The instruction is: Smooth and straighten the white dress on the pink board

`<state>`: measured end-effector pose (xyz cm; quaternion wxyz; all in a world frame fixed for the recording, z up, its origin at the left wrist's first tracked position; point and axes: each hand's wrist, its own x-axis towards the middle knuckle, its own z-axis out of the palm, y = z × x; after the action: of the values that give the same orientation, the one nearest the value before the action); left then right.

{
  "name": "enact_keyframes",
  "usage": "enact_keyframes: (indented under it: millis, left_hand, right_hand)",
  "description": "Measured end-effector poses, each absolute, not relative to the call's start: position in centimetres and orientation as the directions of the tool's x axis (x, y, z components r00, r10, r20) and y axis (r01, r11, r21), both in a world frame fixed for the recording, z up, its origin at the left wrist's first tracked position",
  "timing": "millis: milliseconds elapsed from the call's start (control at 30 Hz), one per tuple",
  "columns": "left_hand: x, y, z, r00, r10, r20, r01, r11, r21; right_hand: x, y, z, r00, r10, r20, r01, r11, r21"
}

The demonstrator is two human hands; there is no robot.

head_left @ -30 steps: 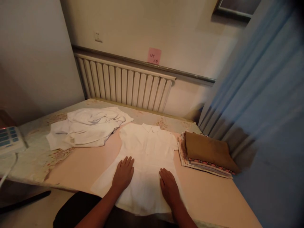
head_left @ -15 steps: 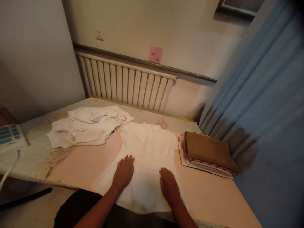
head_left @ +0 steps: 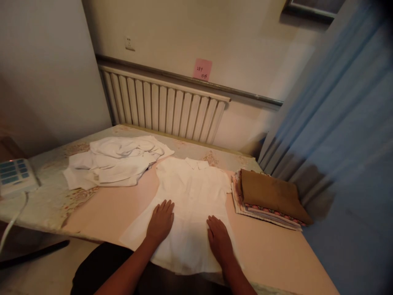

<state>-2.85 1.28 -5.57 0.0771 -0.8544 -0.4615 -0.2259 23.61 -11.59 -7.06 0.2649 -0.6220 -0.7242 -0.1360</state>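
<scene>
A white short-sleeved shirt [head_left: 190, 192] with a collar lies spread flat, collar toward the wall, on a pink cloth [head_left: 123, 209]. Its hem reaches the table's near edge. My left hand [head_left: 161, 221] rests flat on the shirt's left side, below the waist, fingers stretched out. On the right side of the shirt lies my right hand [head_left: 219, 237], palm down, fingers extended and fairly close together. Neither hand grips any fabric. Beyond my left hand, a loose heap of white garments [head_left: 119, 162] sits on the table.
A stack of folded fabrics [head_left: 273, 196], brown on top, lies at the right beside a blue curtain [head_left: 344, 155]. At the left edge stands a white device with blue keys [head_left: 15, 176] and a cord. Behind the table [head_left: 49, 205] is a radiator [head_left: 166, 106].
Both hands stay in the same places on the shirt. Only the camera view has shifted very slightly.
</scene>
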Motion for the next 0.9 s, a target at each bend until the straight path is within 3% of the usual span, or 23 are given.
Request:
enact_keyframes:
  millis: [400, 500, 600, 667, 767, 833, 900]
  left_hand:
    - [-2.8, 1.3, -5.6, 0.468, 0.762, 0.448, 0.824, -0.559, 0.089]
    - [-2.8, 1.2, -5.4, 0.466, 0.767, 0.441, 0.831, -0.551, 0.081]
    - [-2.7, 1.1, -5.2, 0.462, 0.770, 0.439, 0.834, -0.546, 0.081]
    - [-2.7, 1.1, -5.1, 0.461, 0.770, 0.441, 0.833, -0.547, 0.085]
    - [-2.6, 1.0, -5.1, 0.455, 0.770, 0.447, 0.832, -0.546, 0.094]
    - [-2.6, 1.1, -5.2, 0.451, 0.772, 0.448, 0.834, -0.543, 0.097]
    - [-2.6, 1.1, -5.3, 0.448, 0.774, 0.449, 0.835, -0.541, 0.099]
  right_hand:
    - [23.3, -11.9, -6.4, -0.061, 0.842, 0.536, 0.963, 0.191, -0.191]
    - [23.4, -11.7, -6.6, 0.004, 0.847, 0.532, 0.931, 0.191, -0.311]
    - [23.0, -10.9, -5.2, 0.245, 0.838, 0.488, 0.789, 0.120, -0.602]
    - [22.0, -10.4, -2.4, 0.405, 0.836, 0.370, 0.593, 0.068, -0.803]
    - [19.3, -11.1, 5.0, 0.431, 0.847, 0.311, 0.408, 0.125, -0.904]
    - [17.4, -13.3, 10.6, 0.413, 0.839, 0.354, 0.339, 0.219, -0.915]
    - [16.2, -16.6, 15.0, 0.370, 0.800, 0.473, 0.387, 0.330, -0.861]
